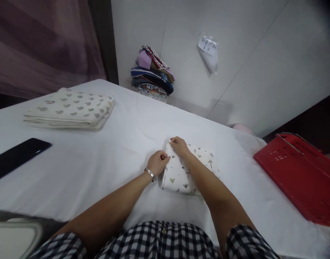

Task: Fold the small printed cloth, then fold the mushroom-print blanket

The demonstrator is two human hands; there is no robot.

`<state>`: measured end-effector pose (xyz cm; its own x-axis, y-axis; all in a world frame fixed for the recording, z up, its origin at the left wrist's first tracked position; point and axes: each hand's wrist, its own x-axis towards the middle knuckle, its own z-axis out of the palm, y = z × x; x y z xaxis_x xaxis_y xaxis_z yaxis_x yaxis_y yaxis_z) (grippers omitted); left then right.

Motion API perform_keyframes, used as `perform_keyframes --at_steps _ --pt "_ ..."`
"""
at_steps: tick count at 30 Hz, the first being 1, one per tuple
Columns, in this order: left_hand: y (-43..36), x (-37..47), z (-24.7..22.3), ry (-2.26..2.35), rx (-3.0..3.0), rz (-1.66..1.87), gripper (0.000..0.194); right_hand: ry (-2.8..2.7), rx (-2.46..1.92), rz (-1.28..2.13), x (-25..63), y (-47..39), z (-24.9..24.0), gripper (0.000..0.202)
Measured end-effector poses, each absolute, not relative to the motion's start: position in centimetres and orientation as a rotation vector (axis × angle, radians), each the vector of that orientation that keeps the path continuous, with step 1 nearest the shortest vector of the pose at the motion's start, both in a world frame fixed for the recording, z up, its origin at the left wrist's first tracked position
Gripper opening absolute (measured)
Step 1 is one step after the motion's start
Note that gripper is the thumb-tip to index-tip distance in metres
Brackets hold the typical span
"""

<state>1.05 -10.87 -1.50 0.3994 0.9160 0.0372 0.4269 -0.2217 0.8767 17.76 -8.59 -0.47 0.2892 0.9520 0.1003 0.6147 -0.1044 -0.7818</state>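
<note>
A white cloth (177, 176) with small green and grey prints lies folded on the white-covered table, in front of my body. My left hand (157, 162), with a metal bracelet at the wrist, pinches the cloth's left edge between thumb and finger. Higher up, at the cloth's top left corner, my right hand (179, 146) has its fingers closed on the same edge. My right forearm passes over the cloth and hides part of it.
A folded patterned cloth (73, 108) lies at the table's left, behind a black phone-like object (18, 156). A red basket (299, 176) stands at the right. Beyond the far edge are stacked fabrics (152, 77) and a plastic bag with a paper label (208, 54).
</note>
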Motion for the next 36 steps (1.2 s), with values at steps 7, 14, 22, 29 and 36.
perform_keyframes --at_steps 7,14,22,29,36 --pt "-10.8 1.0 -1.4 1.182 1.854 0.744 0.016 -1.410 -1.881 0.425 17.7 -8.3 -1.4 0.007" --pt "-10.6 0.9 -1.4 1.203 1.860 0.716 0.011 -1.467 -1.915 0.349 17.5 -8.4 -1.6 0.009" --pt "-10.2 0.9 -1.7 1.145 1.875 0.679 0.013 -1.684 -2.007 0.070 17.1 -9.1 -0.6 0.025" --pt "-10.0 1.0 -2.2 1.087 1.822 0.703 0.015 -1.827 -1.941 0.104 14.7 -16.1 0.4 0.039" --pt "-9.7 1.2 -2.2 1.023 1.756 0.779 0.019 -1.949 -2.150 0.219 12.7 -21.0 0.5 0.042"
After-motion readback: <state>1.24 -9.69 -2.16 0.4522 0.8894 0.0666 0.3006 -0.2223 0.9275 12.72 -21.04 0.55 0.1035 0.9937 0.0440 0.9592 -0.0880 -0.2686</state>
